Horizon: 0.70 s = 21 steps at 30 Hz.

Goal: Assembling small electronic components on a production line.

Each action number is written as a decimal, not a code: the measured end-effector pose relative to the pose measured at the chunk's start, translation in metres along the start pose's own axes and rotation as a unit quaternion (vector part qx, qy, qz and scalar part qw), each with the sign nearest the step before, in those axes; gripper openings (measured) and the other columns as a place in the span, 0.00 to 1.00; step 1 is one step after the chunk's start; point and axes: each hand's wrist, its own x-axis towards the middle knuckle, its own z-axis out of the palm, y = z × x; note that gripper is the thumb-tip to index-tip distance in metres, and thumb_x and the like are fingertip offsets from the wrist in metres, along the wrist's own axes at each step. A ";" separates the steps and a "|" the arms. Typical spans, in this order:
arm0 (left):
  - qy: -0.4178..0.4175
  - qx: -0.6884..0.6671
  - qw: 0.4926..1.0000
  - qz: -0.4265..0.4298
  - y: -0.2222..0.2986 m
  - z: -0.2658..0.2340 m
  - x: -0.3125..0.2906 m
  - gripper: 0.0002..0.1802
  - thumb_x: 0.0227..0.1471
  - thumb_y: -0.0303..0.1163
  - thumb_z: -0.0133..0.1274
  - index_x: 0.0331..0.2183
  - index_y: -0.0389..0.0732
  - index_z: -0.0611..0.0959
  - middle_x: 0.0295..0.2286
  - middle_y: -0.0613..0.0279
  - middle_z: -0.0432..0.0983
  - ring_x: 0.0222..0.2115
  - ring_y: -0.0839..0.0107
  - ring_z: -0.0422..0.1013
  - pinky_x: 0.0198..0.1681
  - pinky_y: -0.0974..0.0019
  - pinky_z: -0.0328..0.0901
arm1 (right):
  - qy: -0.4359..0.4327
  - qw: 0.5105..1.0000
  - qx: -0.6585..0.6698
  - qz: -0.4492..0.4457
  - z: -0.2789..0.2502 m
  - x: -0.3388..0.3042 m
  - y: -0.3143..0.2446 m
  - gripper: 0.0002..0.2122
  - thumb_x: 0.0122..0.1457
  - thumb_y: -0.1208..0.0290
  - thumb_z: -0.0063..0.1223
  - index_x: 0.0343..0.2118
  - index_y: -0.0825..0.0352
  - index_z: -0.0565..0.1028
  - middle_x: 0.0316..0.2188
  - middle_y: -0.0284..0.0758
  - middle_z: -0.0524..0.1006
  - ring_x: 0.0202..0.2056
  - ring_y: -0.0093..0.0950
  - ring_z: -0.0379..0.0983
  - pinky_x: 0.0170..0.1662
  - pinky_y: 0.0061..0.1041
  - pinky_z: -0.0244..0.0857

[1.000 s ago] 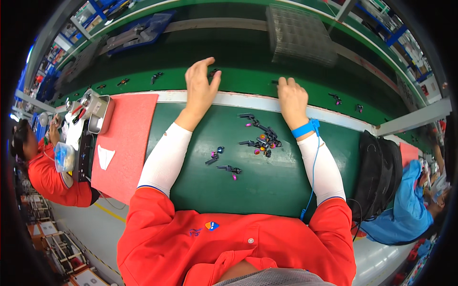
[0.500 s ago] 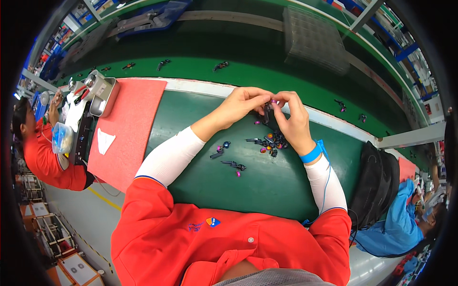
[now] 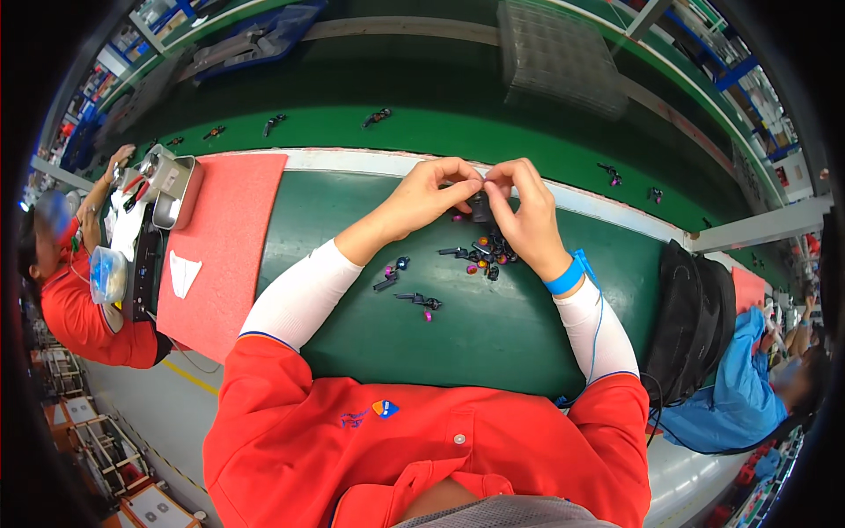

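Observation:
My left hand [image 3: 431,195] and my right hand [image 3: 532,220] meet over the far edge of the green table [image 3: 352,339], fingertips pinched together. Between them is a small black part [image 3: 480,208], partly hidden by the fingers; its exact kind cannot be made out. Under the right hand lies a pile of small black parts [image 3: 486,257] with orange and magenta round pieces. To the left of the pile are a few similar loose parts [image 3: 385,283], and nearer to me a black part with a magenta piece [image 3: 417,302]. A blue wrist strap [image 3: 566,276] circles my right wrist.
Beyond the table's white edge runs a green conveyor belt [image 3: 493,132] carrying several black parts. At left are a red mat [image 3: 224,238], a metal tray [image 3: 180,194] and a co-worker in red [image 3: 97,312]. A black bag [image 3: 691,330] and a person in blue [image 3: 731,396] are at right.
My fingertips have drawn closer together around the black part, and the magenta piece at them no longer shows. The whole view has shifted slightly; the clear tray beyond appears farther left.

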 end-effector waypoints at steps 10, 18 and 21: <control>0.007 -0.094 0.995 -0.031 0.010 -0.001 -0.008 0.07 0.56 0.31 0.49 0.34 0.40 0.77 0.32 0.67 0.72 0.31 0.78 0.70 0.32 0.75 0.67 | 0.030 0.989 0.035 -0.141 0.008 0.003 0.004 0.07 0.51 0.80 0.53 0.34 0.69 0.71 0.32 0.39 0.72 0.35 0.36 0.70 0.39 0.29 0.65; -0.017 -0.019 1.000 -0.002 0.007 -0.003 -0.003 0.05 0.57 0.29 0.47 0.35 0.39 0.75 0.35 0.65 0.72 0.36 0.77 0.69 0.32 0.75 0.67 | 0.024 0.996 0.083 0.000 0.006 -0.002 -0.005 0.04 0.54 0.78 0.53 0.30 0.70 0.69 0.30 0.40 0.73 0.31 0.35 0.71 0.35 0.30 0.65; 0.029 0.073 0.994 0.076 0.008 0.004 -0.002 0.04 0.57 0.28 0.47 0.34 0.39 0.76 0.36 0.65 0.72 0.35 0.78 0.69 0.32 0.76 0.66 | 0.040 0.992 0.118 0.029 0.011 -0.005 0.000 0.05 0.54 0.77 0.53 0.30 0.70 0.69 0.28 0.40 0.72 0.29 0.35 0.71 0.33 0.29 0.66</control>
